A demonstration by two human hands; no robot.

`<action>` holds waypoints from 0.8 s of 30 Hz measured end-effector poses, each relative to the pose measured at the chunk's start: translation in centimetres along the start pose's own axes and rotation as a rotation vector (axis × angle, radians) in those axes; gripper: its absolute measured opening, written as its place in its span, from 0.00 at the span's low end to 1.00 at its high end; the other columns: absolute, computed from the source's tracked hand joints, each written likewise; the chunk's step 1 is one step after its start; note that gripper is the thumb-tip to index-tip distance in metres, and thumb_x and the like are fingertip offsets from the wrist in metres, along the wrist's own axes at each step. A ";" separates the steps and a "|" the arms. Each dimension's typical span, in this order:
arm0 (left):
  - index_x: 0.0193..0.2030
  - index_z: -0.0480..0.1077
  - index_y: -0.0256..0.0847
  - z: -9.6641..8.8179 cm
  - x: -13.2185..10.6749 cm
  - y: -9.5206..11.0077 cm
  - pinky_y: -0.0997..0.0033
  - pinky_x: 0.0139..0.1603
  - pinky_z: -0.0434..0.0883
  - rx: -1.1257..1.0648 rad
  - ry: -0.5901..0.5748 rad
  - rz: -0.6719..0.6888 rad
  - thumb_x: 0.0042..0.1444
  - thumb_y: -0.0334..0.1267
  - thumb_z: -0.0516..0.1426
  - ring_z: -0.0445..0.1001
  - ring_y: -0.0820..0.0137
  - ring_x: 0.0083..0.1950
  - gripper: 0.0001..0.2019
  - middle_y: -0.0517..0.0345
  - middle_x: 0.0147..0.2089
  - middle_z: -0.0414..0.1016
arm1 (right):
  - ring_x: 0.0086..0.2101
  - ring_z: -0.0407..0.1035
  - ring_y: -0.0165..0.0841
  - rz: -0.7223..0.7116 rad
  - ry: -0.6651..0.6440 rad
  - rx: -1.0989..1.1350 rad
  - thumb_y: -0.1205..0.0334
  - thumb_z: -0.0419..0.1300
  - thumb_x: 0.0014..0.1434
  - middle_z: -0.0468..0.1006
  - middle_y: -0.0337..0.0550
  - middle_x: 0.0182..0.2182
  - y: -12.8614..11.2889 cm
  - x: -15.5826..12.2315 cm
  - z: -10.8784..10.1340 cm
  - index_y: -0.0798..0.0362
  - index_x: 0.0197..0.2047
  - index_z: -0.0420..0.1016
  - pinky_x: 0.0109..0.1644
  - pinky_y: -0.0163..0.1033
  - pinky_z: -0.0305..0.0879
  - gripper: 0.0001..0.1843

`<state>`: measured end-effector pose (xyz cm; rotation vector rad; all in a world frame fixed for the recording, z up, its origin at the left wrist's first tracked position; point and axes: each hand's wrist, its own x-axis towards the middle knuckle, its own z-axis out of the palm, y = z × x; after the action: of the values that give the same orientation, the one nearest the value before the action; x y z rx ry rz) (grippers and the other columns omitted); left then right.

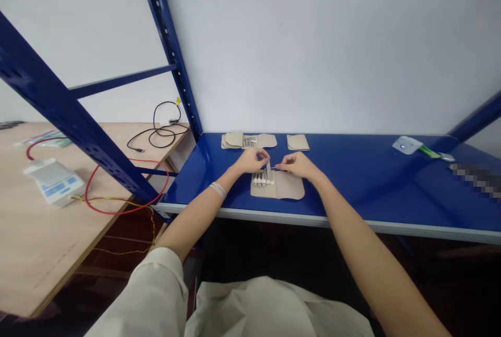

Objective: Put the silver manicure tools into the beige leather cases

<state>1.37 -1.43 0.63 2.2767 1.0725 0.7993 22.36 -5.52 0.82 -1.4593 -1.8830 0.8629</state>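
Observation:
A beige folding case lies unfolded on the blue shelf, with several small silvery tools held side by side in its left half. My left hand is closed above that half, thumb and fingertips pinching a slim, flat silvery tool that points down at the case. Over the upper edge of the case, my right hand is closed in a pinch; something thin and pale shows at its fingertips, too small to name.
Behind my hands lie another unfolded beige case with tools and a folded one. A white-and-green packet lies right. Blue uprights frame the shelf. A wooden table at left bears a white device and cables.

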 end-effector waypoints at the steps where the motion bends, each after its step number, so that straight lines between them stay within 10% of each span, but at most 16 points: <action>1: 0.40 0.78 0.32 0.0 0.0 0.0 0.76 0.30 0.67 0.000 -0.003 0.001 0.52 0.34 0.59 0.69 0.76 0.24 0.11 0.53 0.36 0.81 | 0.20 0.58 0.26 -0.002 0.003 0.000 0.43 0.68 0.44 0.69 0.37 0.16 0.0 0.0 0.0 0.55 0.20 0.72 0.25 0.35 0.55 0.22; 24: 0.38 0.78 0.32 -0.1 -0.1 0.1 0.76 0.30 0.66 -0.013 0.002 0.018 0.51 0.33 0.59 0.68 0.76 0.25 0.10 0.52 0.33 0.80 | 0.20 0.60 0.28 0.015 0.045 -0.040 0.41 0.66 0.46 0.71 0.40 0.16 0.3 0.3 0.1 0.55 0.20 0.74 0.26 0.36 0.57 0.24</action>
<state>1.30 -1.56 0.79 2.2782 1.0464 0.8138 22.37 -5.17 0.49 -1.5059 -1.8689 0.7967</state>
